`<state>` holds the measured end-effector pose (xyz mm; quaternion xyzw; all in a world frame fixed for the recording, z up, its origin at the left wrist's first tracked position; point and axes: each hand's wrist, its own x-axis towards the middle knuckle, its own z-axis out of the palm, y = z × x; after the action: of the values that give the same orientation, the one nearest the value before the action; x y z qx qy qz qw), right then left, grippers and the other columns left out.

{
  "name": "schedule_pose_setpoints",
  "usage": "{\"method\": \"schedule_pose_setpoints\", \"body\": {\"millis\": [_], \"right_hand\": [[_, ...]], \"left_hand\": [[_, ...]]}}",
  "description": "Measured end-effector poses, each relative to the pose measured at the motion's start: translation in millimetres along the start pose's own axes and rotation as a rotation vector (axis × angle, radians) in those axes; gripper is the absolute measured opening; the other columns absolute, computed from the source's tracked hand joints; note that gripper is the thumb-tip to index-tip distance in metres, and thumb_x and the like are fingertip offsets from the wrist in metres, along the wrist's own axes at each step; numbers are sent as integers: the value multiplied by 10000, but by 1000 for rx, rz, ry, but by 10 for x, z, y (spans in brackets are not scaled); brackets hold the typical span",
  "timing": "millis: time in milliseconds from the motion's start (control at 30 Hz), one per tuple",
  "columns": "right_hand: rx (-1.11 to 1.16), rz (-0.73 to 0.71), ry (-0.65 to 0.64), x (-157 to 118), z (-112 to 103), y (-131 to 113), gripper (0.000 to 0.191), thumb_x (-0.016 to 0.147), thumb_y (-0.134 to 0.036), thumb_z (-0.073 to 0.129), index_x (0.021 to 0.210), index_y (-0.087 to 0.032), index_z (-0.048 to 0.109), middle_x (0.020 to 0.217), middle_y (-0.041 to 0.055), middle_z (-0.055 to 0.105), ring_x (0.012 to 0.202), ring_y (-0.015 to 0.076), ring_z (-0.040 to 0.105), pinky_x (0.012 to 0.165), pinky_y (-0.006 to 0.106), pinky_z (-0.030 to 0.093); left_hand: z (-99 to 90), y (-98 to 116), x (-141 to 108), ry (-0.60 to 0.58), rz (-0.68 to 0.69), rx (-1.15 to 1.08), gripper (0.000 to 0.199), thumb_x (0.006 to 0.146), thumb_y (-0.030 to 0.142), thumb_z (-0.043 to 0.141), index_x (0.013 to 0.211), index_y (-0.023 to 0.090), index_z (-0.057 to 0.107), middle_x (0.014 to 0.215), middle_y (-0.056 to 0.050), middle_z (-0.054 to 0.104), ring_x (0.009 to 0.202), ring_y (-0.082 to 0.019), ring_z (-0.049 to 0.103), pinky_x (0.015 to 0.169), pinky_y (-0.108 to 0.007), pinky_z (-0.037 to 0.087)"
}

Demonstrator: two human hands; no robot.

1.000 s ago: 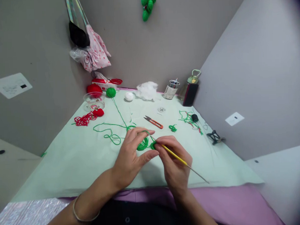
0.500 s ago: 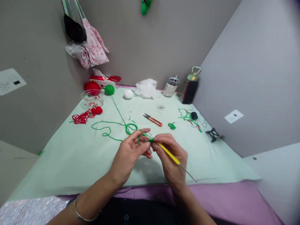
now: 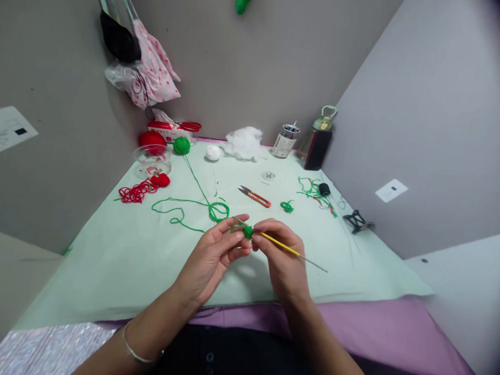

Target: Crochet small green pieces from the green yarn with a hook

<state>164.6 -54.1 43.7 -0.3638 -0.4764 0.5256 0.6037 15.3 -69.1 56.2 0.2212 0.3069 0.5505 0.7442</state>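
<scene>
Between the fingertips of my left hand (image 3: 215, 250) is a small green crochet piece (image 3: 247, 232), pinched by the thumb and fingers. Green yarn (image 3: 196, 181) runs from this hand to loose loops on the table and back to a green yarn ball (image 3: 182, 145). My right hand (image 3: 284, 252) grips a crochet hook (image 3: 279, 243) with a yellow handle, its metal tail pointing down to the right. The hook's working tip meets the green piece, partly hidden by fingers. Just beyond the hands lie orange thread snips (image 3: 255, 196) and a small green crocheted bit (image 3: 287, 206).
Red yarn (image 3: 135, 191), a clear plastic tub (image 3: 152, 160) and a tissue box (image 3: 168, 130) stand at the back left. White stuffing (image 3: 245, 143) lies by the wall. A can (image 3: 285, 140), a bottle (image 3: 325, 118), a phone (image 3: 318, 149) and thread scraps (image 3: 314, 190) occupy the right.
The hook has swung to a flatter angle, its tail end rising. My left fingers have shifted, and more of the green piece shows between my hands. The view has tilted slightly downward.
</scene>
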Motion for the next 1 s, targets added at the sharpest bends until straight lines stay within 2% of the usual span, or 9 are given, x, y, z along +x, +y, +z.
{"method": "schedule_pose_setpoints", "body": {"millis": [133,233,367,500,633,733,833,900,1000], "right_hand": [[-53,-65,-6,-39,-15,7,78,808,-227,860,859,-261,813,875,-1,747,822,144,706,757,257,582],[13,20,-5,-17,-14,11,117,767,-265,890,847,-252,805,849,3,753,783,148,692,711,263,571],[154,163,-3,39,-22,-3,232,680,-334,932,814,-235,770,730,-18,702,642,130,616,612,265,527],[215,193,-36,52,-49,-26,264,697,-384,922,845,-242,757,686,-43,646,579,105,560,572,246,493],[170,132,-76,15,-87,-39,209,808,-414,855,911,-247,783,779,-7,703,650,124,611,649,279,532],[-9,-25,-49,-28,-101,-49,124,907,-366,789,974,-264,807,859,3,711,714,127,638,720,295,541],[-176,-178,-20,-56,-94,-56,93,959,-298,739,995,-283,823,895,3,692,736,124,636,720,291,534],[-156,-193,-34,-58,-87,-56,97,963,-292,735,994,-287,827,872,0,682,713,123,630,692,290,526],[-12,-117,-75,-44,-87,-49,81,938,-318,767,980,-283,827,827,-11,674,670,112,625,667,280,514]], "left_hand": [[58,15,-32,6,19,8,355,837,107,840,1180,179,782,961,-10,697,770,-88,695,790,-199,610],[75,16,-47,-11,47,36,343,847,142,847,1179,193,778,887,14,670,736,-87,689,786,-216,610],[59,12,-50,-42,49,50,326,867,182,839,1186,215,778,890,16,665,752,-101,701,781,-232,605],[46,9,-48,-46,38,61,351,867,201,840,1211,218,775,906,1,688,750,-110,704,779,-243,604],[56,6,-48,-34,41,82,383,853,196,852,1226,209,768,941,-12,701,774,-113,703,819,-252,598],[61,7,-56,-22,50,102,416,830,190,865,1232,214,764,928,-4,688,769,-109,689,815,-254,591],[59,6,-68,0,66,146,468,809,182,870,1260,224,754,919,8,662,703,-91,652,722,-240,578],[58,8,-75,0,64,161,517,783,166,876,1280,226,745,919,12,650,650,-81,625,641,-233,558],[66,15,-78,-5,44,157,587,746,157,890,1307,221,729,902,12,645,604,-79,613,580,-232,538]]}}
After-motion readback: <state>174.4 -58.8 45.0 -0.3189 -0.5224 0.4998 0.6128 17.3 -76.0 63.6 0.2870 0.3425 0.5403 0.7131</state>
